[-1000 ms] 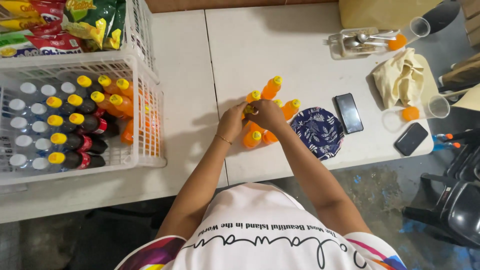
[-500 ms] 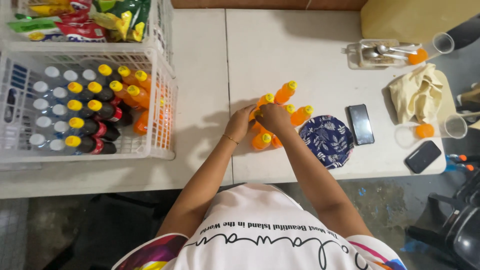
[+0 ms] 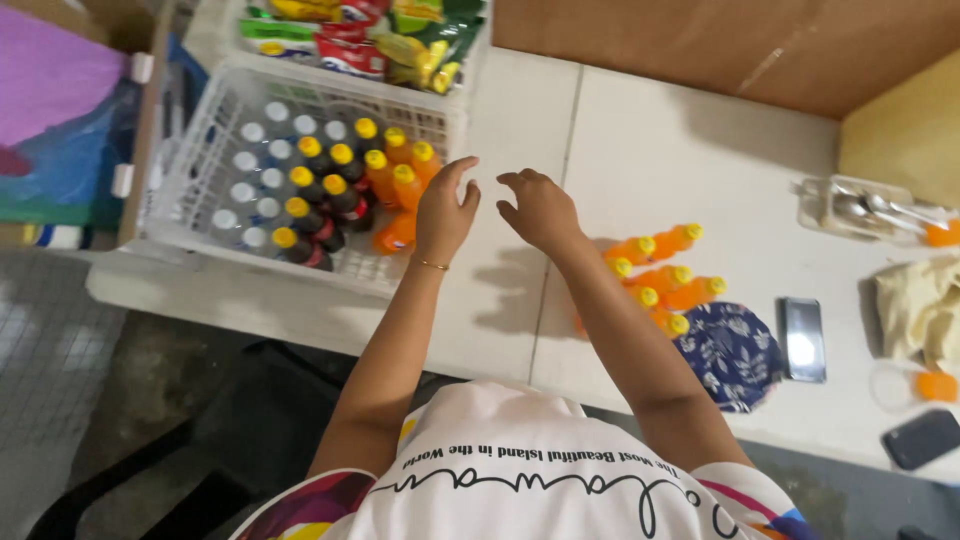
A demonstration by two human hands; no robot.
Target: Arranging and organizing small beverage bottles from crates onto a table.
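Observation:
My left hand (image 3: 444, 212) hovers with spread fingers over the right edge of a white plastic crate (image 3: 200, 225), holding nothing. That crate holds several bottles: orange ones with yellow caps (image 3: 385, 178), dark ones with yellow caps (image 3: 320, 205) and white-capped ones (image 3: 250, 165). My right hand (image 3: 540, 210) is also empty and open, raised above the white table (image 3: 660, 150) between the crate and a cluster of orange bottles (image 3: 665, 280) standing to the right. Neither hand touches a bottle.
A blue patterned pouch (image 3: 735, 352) and a phone (image 3: 802, 338) lie right of the orange cluster. A second phone (image 3: 922, 438), a cloth (image 3: 925, 310), a clear tray of spoons (image 3: 860, 210) and snack packets (image 3: 370, 35) sit around. Cardboard (image 3: 730, 40) lines the back.
Both hands have left the cluster of orange bottles and moved left toward the crate, now empty. The camera view has shifted left with them.

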